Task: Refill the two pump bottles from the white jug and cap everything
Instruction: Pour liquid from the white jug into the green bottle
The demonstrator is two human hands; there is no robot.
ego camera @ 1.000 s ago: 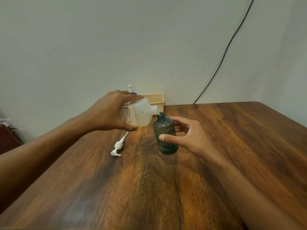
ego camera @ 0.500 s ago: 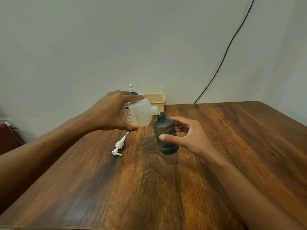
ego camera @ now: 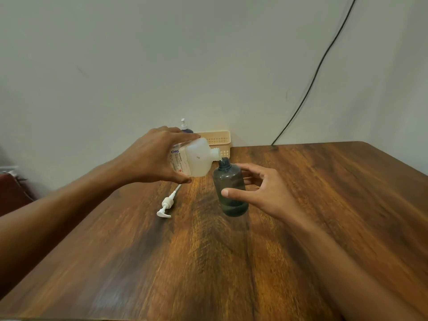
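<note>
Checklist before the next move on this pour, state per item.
1. Spout aligned: ok, white jug tilted, spout just above the open neck of the grey bottle.
2. Jug grip: ok, left hand wraps its body.
3. Bottle steadied: ok, right hand holds it, thumb in front.
4. Fill level: cannot tell through the tinted wall.
5. Pump head at hand: ok, lying on the table left of the bottle.
6. Second pump bottle opened: not ok, pump on, beside the basket.

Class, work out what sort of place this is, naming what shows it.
Likely a plain home or office room: a wooden table against a bare wall, a plastic basket at the back, a cable down the wall.
</note>
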